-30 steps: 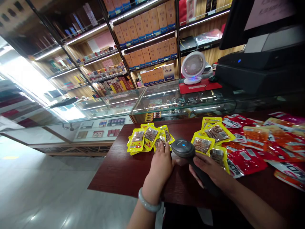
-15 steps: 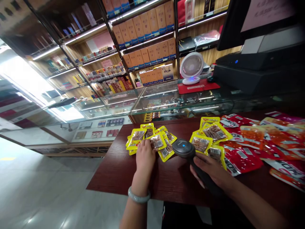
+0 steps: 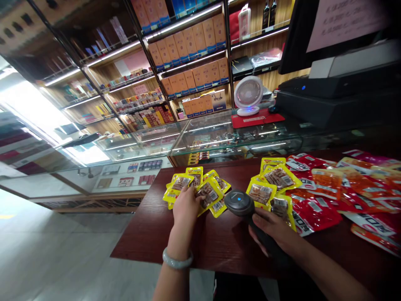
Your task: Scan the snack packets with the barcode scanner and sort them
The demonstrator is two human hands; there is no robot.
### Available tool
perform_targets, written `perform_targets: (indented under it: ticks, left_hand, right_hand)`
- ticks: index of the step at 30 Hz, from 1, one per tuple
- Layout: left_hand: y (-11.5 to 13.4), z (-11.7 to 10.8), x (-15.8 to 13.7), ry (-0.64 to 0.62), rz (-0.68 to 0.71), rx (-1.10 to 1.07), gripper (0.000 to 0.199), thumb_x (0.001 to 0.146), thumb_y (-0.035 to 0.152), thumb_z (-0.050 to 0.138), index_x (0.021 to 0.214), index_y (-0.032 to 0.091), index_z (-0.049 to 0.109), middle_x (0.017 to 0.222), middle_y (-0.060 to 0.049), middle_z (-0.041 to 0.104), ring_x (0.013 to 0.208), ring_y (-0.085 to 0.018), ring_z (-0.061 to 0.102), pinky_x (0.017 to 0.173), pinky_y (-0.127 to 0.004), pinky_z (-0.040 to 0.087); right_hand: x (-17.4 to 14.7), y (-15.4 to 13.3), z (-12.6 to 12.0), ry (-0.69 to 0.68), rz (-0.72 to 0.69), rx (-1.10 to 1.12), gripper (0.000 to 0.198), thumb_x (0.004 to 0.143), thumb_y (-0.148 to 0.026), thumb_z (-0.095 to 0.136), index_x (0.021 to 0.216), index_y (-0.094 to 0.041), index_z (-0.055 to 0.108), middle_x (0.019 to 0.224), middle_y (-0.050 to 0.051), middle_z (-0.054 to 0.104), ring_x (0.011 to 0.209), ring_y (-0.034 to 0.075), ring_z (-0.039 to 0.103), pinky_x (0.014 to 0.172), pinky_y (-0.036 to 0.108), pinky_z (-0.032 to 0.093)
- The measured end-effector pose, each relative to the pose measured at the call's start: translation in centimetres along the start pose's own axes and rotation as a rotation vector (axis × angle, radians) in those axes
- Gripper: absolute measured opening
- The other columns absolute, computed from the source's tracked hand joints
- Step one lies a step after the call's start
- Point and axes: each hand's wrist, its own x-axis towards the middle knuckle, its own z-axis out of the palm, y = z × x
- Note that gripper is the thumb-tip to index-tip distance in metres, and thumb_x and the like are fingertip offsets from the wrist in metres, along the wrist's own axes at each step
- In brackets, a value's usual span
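My right hand point(image 3: 275, 230) is wrapped round the handle of a dark barcode scanner point(image 3: 239, 202), its head pointing left above the table. My left hand point(image 3: 186, 209) reaches into a loose pile of yellow snack packets with clear windows and barcodes. Its thumb lies on the edge of one tilted snack packet point(image 3: 209, 193), and its fingers curl beside another yellow packet point(image 3: 181, 182); the fingertips are partly hidden. More yellow packets point(image 3: 261, 193) lie in a second pile beyond the scanner, close to my right hand.
Red snack bags point(image 3: 319, 213) and orange snack bags point(image 3: 327, 182) spread over the right of the dark red table point(image 3: 142, 238). Behind stand a glass display counter point(image 3: 216, 129), a white fan point(image 3: 248, 94) on a red mat point(image 3: 258, 119), and a black monitor point(image 3: 293, 46). Stocked shelves line the wall.
My left hand has shifted slightly left and down, its fingers now beside the left packets. The packet by its thumb has turned to a steeper slant. The scanner stays in my right hand.
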Motion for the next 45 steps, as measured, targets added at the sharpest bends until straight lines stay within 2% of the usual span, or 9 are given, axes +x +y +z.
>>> perform_targets:
  ticks: [2,8,20,24,27,29,36,41,45]
  left_hand:
    - [0.3,-0.4,-0.3,0.021,-0.013,-0.046,0.026,0.084,0.045,0.061,0.097,0.024,0.069,0.104,-0.007,0.071,0.097,-0.025,0.065,0.071,-0.029,0.042]
    - [1.7,-0.1,-0.3,0.066,-0.011,-0.228,0.026,0.088,0.045,0.055,0.081,0.025,0.069,0.077,-0.002,0.071,0.075,-0.019,0.062,0.061,-0.027,0.031]
    - [5.1,1.2,0.8,0.091,0.074,-0.339,0.033,0.086,0.044,0.052,0.065,0.021,0.063,0.064,-0.001,0.064,0.062,-0.014,0.052,0.058,-0.026,0.026]
    - [7.8,2.9,1.4,0.002,0.086,-0.553,0.029,0.083,0.037,0.052,0.063,0.02,0.063,0.052,0.002,0.053,0.052,-0.011,0.044,0.052,-0.024,0.024]
    - [10.0,4.8,1.8,-0.107,0.082,-0.793,0.027,0.081,0.037,0.054,0.07,0.017,0.07,0.052,0.003,0.052,0.049,-0.009,0.041,0.049,-0.023,0.026]
    - [10.7,5.8,1.9,-0.145,0.077,-0.871,0.03,0.079,0.04,0.056,0.074,0.016,0.072,0.053,0.002,0.053,0.048,-0.009,0.04,0.048,-0.022,0.026]
    - [9.3,6.7,2.4,-0.093,0.077,-0.902,0.037,0.079,0.048,0.058,0.075,0.015,0.074,0.056,0.001,0.057,0.051,-0.009,0.043,0.049,-0.021,0.031]
    - [9.3,6.4,2.2,-0.092,0.081,-0.888,0.03,0.078,0.041,0.058,0.076,0.015,0.074,0.062,-0.001,0.063,0.055,-0.011,0.048,0.051,-0.021,0.034]
    - [10.1,6.5,2.1,-0.124,0.057,-0.932,0.033,0.078,0.044,0.061,0.075,0.014,0.075,0.061,-0.001,0.063,0.052,-0.009,0.048,0.05,-0.021,0.034]
  right_hand:
    - [-0.1,0.0,0.0,-0.003,-0.012,0.007,0.057,0.082,-0.064,0.065,0.114,-0.018,0.053,0.057,-0.006,0.061,0.035,0.008,0.052,0.034,0.016,0.041]
    - [-0.5,0.0,-0.4,-0.014,-0.064,0.03,0.055,0.082,-0.064,0.065,0.111,-0.018,0.055,0.057,-0.006,0.06,0.035,0.008,0.051,0.034,0.017,0.042]
    - [-2.1,0.8,-2.8,0.019,-0.136,0.06,0.048,0.085,-0.06,0.064,0.108,-0.018,0.056,0.059,-0.004,0.06,0.035,0.008,0.051,0.034,0.017,0.041]
    - [-2.5,0.3,-2.8,0.066,-0.115,0.055,0.048,0.081,-0.063,0.067,0.098,-0.02,0.057,0.059,-0.004,0.06,0.036,0.009,0.051,0.034,0.018,0.041]
    - [-2.8,-0.1,-2.6,0.13,-0.096,0.061,0.046,0.078,-0.065,0.068,0.091,-0.022,0.056,0.058,-0.003,0.06,0.036,0.01,0.05,0.035,0.021,0.041]
    - [-3.0,-0.2,-2.6,0.156,-0.09,0.074,0.046,0.077,-0.066,0.069,0.087,-0.023,0.056,0.058,-0.002,0.06,0.036,0.011,0.05,0.035,0.023,0.04]
    - [-3.7,-0.1,-3.5,0.294,-0.172,0.071,0.05,0.074,-0.067,0.071,0.082,-0.02,0.055,0.062,-0.003,0.059,0.039,0.009,0.051,0.037,0.021,0.043]
    - [-3.7,-0.3,-3.6,0.277,-0.215,0.064,0.046,0.078,-0.062,0.071,0.085,-0.019,0.056,0.063,-0.002,0.06,0.042,0.01,0.052,0.039,0.021,0.044]
    - [-3.6,0.1,-3.8,0.279,-0.231,0.059,0.044,0.08,-0.061,0.069,0.088,-0.019,0.057,0.063,-0.002,0.06,0.042,0.011,0.052,0.039,0.022,0.044]
